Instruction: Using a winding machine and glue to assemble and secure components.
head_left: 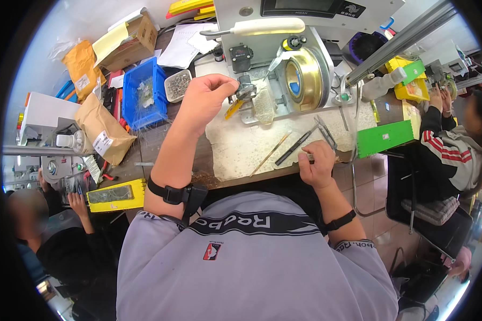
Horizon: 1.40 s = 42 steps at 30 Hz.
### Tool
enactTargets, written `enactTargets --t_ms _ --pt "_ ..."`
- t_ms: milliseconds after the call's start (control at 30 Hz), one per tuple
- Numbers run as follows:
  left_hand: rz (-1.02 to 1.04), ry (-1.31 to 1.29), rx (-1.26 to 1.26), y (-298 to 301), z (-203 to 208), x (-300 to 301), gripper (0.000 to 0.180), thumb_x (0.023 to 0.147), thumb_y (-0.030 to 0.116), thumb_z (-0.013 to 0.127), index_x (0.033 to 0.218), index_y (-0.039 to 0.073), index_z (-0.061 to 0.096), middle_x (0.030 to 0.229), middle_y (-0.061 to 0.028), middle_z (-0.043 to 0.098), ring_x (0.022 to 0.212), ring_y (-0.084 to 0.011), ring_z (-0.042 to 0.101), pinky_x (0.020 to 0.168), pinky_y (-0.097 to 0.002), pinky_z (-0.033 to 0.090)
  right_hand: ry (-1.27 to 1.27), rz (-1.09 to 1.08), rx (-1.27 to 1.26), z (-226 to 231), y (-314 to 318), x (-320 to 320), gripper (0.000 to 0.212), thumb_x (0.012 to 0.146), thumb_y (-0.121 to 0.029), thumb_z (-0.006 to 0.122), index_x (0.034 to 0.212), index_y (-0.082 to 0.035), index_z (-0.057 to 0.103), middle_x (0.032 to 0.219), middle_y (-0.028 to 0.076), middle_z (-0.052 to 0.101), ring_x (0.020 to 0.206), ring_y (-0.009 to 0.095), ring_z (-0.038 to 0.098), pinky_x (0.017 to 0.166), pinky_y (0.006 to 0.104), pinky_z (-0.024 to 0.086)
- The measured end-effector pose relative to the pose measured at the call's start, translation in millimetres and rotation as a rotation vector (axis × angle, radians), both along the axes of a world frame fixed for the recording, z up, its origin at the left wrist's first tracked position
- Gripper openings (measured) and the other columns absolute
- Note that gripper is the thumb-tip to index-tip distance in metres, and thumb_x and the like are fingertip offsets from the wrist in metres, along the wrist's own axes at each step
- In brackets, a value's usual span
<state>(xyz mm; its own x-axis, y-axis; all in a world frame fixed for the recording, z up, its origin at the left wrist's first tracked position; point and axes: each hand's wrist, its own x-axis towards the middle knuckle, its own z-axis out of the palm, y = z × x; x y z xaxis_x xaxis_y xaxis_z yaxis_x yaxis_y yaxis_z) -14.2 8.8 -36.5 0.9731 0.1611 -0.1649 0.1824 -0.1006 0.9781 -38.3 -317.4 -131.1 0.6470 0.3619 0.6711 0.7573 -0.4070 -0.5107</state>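
Left hand (206, 96) is raised at the far side of the table (160, 144), its fingers pinched shut on a small dark part (245, 92) held against the bench machine (284, 59), just left of the brass wheel (304, 77). Right hand (317, 163) rests near the table's front edge, fingers curled shut; whether it grips anything I cannot tell. Tweezers (297, 145) lie just beside it. Fingertips this close to the wheel could get nicked, or the tiny part could slip from the pinch.

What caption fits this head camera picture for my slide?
A person's left hand pinches a small metal part at a bench machine while the right hand rests by tweezers.
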Motion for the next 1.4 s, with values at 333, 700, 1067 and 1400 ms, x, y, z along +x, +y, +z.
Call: enactTargets --t_ms 333,700,1067,1400 --pt "-0.041 -0.257 0.073 -10.2 1.1 1.3 0.015 0.105 0.016 0.061 0.096 0.004 0.064 0.089 0.0046 0.059 0.087 -0.0063 0.053 0.082 -0.0226 0.043 0.020 -0.006 0.030 3.9 0.7 1.5 0.010 0.083 -0.010 0.073 0.087 -0.004 0.066 0.078 0.014 0.063 0.070 0.034 0.061 0.063 0.0423 0.048" --pt "-0.096 -0.586 0.521 -34.0 14.2 -15.9 0.007 0.098 0.010 0.065 0.094 0.005 0.064 0.103 -0.0059 0.051 0.100 -0.0202 0.050 0.092 -0.0308 0.041 0.798 0.221 0.404 70.1 87.9 6.6 0.015 0.100 -0.016 0.067 0.098 -0.001 0.066 0.082 0.001 0.061 0.069 0.012 0.055 0.061 0.0288 0.045" --pt "-0.081 -0.639 0.638 -40.0 14.1 -20.9 0.004 0.090 0.010 0.072 0.094 0.010 0.070 0.105 -0.0073 0.050 0.107 -0.0282 0.047 0.101 -0.0414 0.035 1.428 0.328 1.140 93.2 142.6 31.1 0.016 0.105 -0.025 0.064 0.101 -0.009 0.064 0.072 -0.008 0.049 0.056 0.003 0.036 0.050 0.0225 0.030" --pt "-0.133 -0.686 0.697 -39.3 5.9 -27.6 0.007 0.083 0.012 0.077 0.087 0.016 0.072 0.095 -0.0058 0.043 0.103 -0.0293 0.045 0.106 -0.0495 0.031 1.286 0.321 1.173 79.4 144.3 21.1 0.011 0.105 -0.018 0.063 0.102 -0.007 0.063 0.075 -0.005 0.054 0.058 0.004 0.039 0.054 0.0223 0.032"
